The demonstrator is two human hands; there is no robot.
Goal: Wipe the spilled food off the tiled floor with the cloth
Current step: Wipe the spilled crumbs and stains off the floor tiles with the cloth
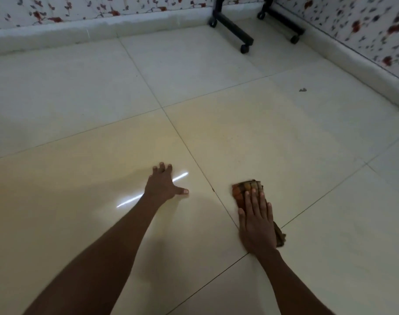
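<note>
Head view: the cloth [248, 189] is pressed flat under the right hand [257, 223], fingers spread; the left hand [162, 185] is splayed on the tiled floor [216, 76]. One dark speck [303, 89] is left; little other spill is seen.

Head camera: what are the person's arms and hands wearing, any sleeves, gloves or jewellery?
Nothing visible. Both forearms are bare as far as the bottom edge of the picture, with no sleeve or cuff in view. The left hand and the right hand are ungloved, and no ring, watch or bracelet shows on the fingers or wrists.
</note>
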